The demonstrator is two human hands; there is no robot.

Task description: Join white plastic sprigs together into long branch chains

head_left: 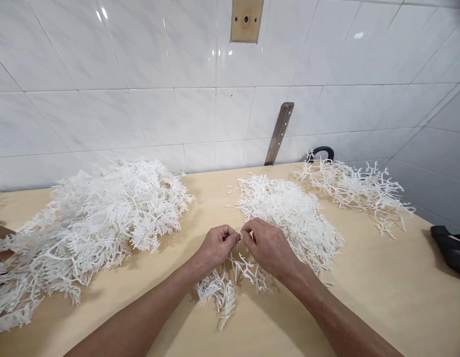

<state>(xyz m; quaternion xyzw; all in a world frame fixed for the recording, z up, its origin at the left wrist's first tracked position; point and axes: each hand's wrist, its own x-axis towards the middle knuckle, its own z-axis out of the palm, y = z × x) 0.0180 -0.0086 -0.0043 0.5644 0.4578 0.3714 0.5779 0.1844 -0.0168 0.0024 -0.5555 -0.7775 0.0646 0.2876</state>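
Just left of centre, my left hand [219, 244] is closed in a pinch on a white branching piece [246, 267], which hangs down below the fingers. My right hand [269, 243] almost meets it, thumb and fingertips pressed together; whatever lies between them is too small to name. Under my left wrist is a small white cluster [218, 292]. A heap of fine white bits [289, 208] lies right behind my right hand. The large tangled white pile [114, 218] covers the left side of the table.
Thin bare white branches [352, 186] lie at the back right of the wooden table [386, 282]. A metal strip [280, 134] leans on the tiled wall. Black curved objects are behind the branches [322, 152] and at the right edge [449, 250].
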